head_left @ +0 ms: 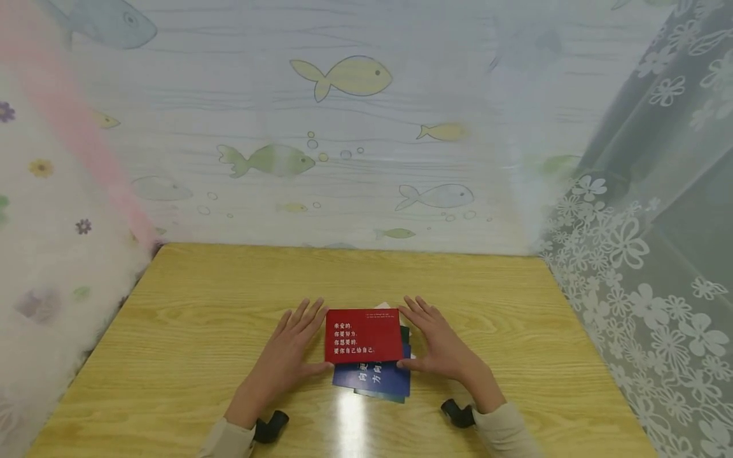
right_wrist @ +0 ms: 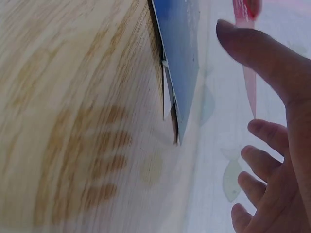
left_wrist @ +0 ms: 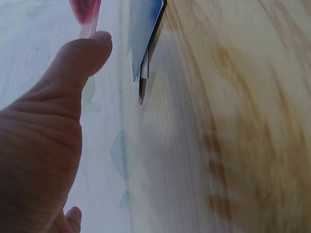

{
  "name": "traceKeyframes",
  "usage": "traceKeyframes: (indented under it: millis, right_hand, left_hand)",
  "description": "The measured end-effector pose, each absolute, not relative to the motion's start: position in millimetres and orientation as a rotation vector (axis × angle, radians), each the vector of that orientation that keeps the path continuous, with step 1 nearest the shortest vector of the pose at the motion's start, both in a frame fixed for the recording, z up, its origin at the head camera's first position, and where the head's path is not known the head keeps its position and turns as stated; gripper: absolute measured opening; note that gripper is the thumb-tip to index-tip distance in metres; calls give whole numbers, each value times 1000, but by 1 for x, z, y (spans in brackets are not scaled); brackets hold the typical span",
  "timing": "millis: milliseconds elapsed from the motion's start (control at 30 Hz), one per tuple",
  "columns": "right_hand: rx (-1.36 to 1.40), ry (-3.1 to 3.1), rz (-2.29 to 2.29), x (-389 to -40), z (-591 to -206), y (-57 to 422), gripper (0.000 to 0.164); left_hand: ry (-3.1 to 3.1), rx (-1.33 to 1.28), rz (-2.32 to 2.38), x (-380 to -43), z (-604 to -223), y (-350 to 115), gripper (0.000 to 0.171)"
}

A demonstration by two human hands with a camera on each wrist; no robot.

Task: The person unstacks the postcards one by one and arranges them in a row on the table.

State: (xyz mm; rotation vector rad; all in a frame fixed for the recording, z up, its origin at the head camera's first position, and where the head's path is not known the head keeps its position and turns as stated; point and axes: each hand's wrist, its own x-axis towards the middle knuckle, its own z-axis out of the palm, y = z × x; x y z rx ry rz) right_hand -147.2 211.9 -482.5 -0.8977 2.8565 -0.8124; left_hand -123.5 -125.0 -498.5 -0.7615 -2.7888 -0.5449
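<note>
A red card [head_left: 364, 343] with white writing is held up level between both hands, over a loose stack. My left hand [head_left: 288, 346] holds its left end, thumb at the near corner and index finger at the far one. At the right end my right hand [head_left: 445, 345] grips it likewise; in the right wrist view the card's edge spans from thumb to index fingertip. Beneath lies a blue card [head_left: 372, 380] with white characters, partly covered. Corners of a dark green card [head_left: 404, 335] and other cards stick out around it. The wrist views show a gap between red card and stack.
The stack rests on a wood-grain table [head_left: 229, 286]. A fish-print curtain [head_left: 355, 159] hangs behind the far edge, a flowered cloth [head_left: 57, 222] at the left, and white floral lace [head_left: 647, 305] at the right. Black wrist mounts [head_left: 272, 427] sit at both cuffs.
</note>
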Motion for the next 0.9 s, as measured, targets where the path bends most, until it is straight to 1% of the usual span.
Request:
traceKeyframes:
  millis: [300,533,900]
  right_hand:
    - [-863,2885,-804,-149,-485,207,103]
    - [-815,2849,-809,-150,-483,205,102]
    - [-803,2837,-823,-164,-487,203,103]
  left_hand:
    - [-2810,-717,-476,-130,-501,-123,106]
    - [-2832,-719,-511,-133,-502,-124,105]
    - [-2825,-754,-559,-148,-505,-129,104]
